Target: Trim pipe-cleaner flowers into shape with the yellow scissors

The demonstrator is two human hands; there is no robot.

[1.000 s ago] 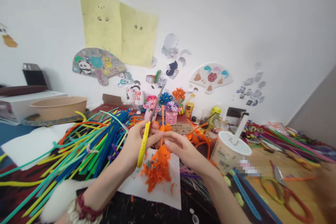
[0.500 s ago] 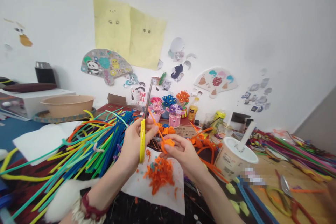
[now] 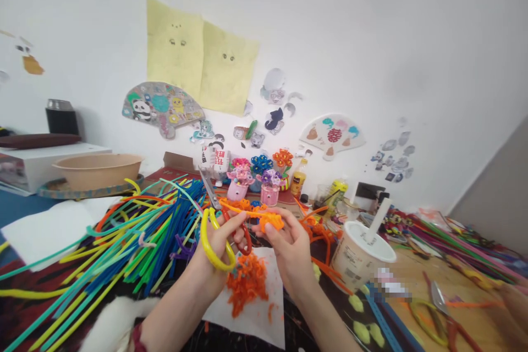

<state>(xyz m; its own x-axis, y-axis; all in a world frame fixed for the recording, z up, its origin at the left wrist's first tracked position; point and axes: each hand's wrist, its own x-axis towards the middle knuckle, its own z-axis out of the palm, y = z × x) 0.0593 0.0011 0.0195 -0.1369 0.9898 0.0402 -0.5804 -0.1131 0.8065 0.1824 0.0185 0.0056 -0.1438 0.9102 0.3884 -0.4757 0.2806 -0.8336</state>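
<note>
My left hand (image 3: 214, 253) has a pair of scissors (image 3: 209, 190) hooked on it, one handle loop yellow and the other red, with the blades pointing up and away. Its thumb and finger also pinch the thin orange stem of a fuzzy pipe-cleaner flower (image 3: 272, 222). Closed around the orange head of that flower is my right hand (image 3: 292, 242), so part of it is hidden by fingers. Beneath both hands, a heap of orange fuzz clippings (image 3: 247, 283) with some teal bits lies on a white sheet of paper (image 3: 270, 324).
To the left spreads a big bundle of colored pipe cleaners (image 3: 152, 242). Small pots of pipe-cleaner flowers (image 3: 270, 190) stand behind my hands. On the right are a white-lidded paper tub (image 3: 363, 256), another pair of scissors (image 3: 439, 300) and more pipe cleaners (image 3: 449, 239).
The scissors have swung from nearly upright to tilted left, and both handle loops now show. The orange stem has gone from steeply slanted to nearly level between my hands. The view has shifted slightly.
</note>
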